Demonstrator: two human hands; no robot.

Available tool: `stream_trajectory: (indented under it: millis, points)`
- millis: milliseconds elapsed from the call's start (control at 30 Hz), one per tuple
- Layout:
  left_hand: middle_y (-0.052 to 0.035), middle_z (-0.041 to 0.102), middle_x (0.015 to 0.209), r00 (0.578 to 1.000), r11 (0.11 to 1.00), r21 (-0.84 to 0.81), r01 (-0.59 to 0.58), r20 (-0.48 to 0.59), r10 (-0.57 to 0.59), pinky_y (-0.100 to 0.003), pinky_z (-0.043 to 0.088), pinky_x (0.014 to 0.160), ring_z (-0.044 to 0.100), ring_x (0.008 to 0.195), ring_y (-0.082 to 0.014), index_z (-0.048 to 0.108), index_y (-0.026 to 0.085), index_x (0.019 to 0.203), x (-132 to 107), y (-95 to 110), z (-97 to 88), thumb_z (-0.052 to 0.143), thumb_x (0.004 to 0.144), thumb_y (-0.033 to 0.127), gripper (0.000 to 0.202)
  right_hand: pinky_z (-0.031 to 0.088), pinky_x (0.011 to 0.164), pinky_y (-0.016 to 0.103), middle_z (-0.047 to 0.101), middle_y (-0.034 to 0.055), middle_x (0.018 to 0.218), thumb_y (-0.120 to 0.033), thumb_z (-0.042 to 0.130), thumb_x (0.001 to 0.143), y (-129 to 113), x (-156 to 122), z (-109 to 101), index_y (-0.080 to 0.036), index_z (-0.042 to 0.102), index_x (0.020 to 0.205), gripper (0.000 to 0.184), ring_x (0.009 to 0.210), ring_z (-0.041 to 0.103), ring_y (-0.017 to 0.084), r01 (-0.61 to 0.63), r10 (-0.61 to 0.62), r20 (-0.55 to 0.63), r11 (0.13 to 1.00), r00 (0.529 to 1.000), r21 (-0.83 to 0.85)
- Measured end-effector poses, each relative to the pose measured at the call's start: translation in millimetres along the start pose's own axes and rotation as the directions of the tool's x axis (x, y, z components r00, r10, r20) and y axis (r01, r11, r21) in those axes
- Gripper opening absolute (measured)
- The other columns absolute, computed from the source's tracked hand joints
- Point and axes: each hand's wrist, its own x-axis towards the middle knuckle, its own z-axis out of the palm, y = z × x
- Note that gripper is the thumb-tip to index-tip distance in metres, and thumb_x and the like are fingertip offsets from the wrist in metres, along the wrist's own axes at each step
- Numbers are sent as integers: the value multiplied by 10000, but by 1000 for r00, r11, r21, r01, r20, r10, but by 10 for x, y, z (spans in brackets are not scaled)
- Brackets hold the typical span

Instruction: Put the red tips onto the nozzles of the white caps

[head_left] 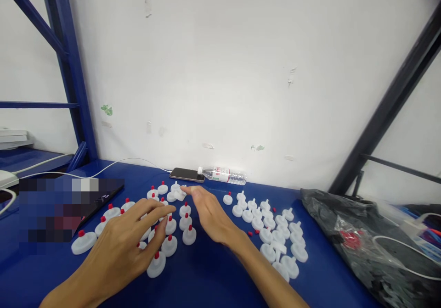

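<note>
On the blue table (206, 280) lie several white disc-shaped plastic parts with red caps (170, 245) on the left and several white parts without caps (275, 234) on the right. My left hand (127, 243) hovers over the capped group, fingers spread and curved, holding nothing that I can see. My right hand (210, 214) reaches toward the far middle, fingers stretched out together, its fingertips at a white part (179, 193). A few loose red caps (253, 232) lie between the two groups.
A phone (187, 174) on a white cable and a lying water bottle (223, 175) rest against the wall. A black plastic bag (347, 234) with red pieces sits at the right. A dark tablet-like device (103, 200) lies at the left. Blue shelf posts (72, 69) stand behind.
</note>
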Motion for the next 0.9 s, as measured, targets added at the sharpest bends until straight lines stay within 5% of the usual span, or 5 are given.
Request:
stream_trajectory:
  millis: [167, 367, 533, 633, 900]
  points:
    - [-94, 552, 1367, 995, 983, 173, 67, 66, -79, -260, 507, 493, 675, 686, -142, 558, 347, 1392, 2, -31, 55, 546, 1029, 392, 366, 485, 1070, 446, 747, 123, 1205, -697, 268, 1042, -55, 27, 22, -182, 750, 1241, 733, 1102, 715, 259, -148, 114, 96, 807, 989, 572]
    - [-56, 661, 1195, 993, 984, 178, 3, 119, -24, -252, 507, 506, 642, 578, -117, 604, 307, 1324, -7, -86, 64, 447, 1075, 316, 294, 537, 975, 433, 774, 144, 971, -727, 373, 995, -120, 23, 119, -118, 785, 1043, 737, 914, 751, 254, -205, 119, 182, 781, 976, 590]
    - [-38, 728, 1227, 995, 991, 132, 23, 92, -35, -276, 547, 648, 734, 934, -220, 567, 317, 1348, -17, -85, 47, 495, 1067, 355, 293, 544, 811, 304, 781, 83, 986, -412, 234, 1111, -60, 22, 34, -174, 710, 1151, 534, 857, 738, 184, -64, 67, 21, 992, 998, -109]
    - [-27, 730, 1271, 994, 984, 162, 71, 75, -84, -281, 546, 646, 741, 1010, -229, 559, 314, 1329, -21, -90, 52, 440, 1067, 310, 287, 473, 937, 397, 778, 114, 1029, -288, 431, 1068, 62, 6, -61, -178, 731, 1103, 321, 991, 702, 253, -47, 50, -12, 797, 999, -602]
    - [-19, 790, 1087, 967, 960, 203, 190, 130, -219, -286, 499, 532, 686, 537, -176, 563, 308, 1331, -19, -72, 48, 438, 1051, 379, 315, 455, 906, 412, 785, 121, 964, -223, 682, 962, 247, 30, -144, -199, 773, 943, 97, 982, 695, 298, -29, 130, 85, 695, 988, -719]
